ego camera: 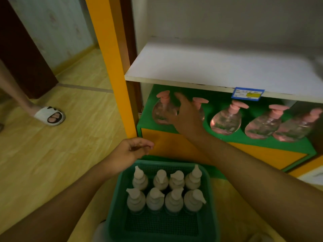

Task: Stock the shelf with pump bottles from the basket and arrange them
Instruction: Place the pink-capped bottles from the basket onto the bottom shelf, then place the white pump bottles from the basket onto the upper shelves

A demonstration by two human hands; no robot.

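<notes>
A green basket [210, 198] at the bottom centre holds several pump bottles [173, 200] with pale pump heads, standing in two rows. On the green bottom shelf [244, 138] stand several clear round bottles with pink pumps [226, 120]. My right hand [187, 116] reaches between the two leftmost pink-pump bottles, fingers spread, partly hiding the second one; it grips nothing that I can see. My left hand [133, 151] hovers over the basket's far left corner, fingers loosely curled and empty.
A white upper shelf [218, 67] with a blue price tag [247, 93] overhangs the green shelf. An orange post [111, 67] frames the unit's left side. Another person's foot in a white slipper [50, 116] stands on the wooden floor at the left.
</notes>
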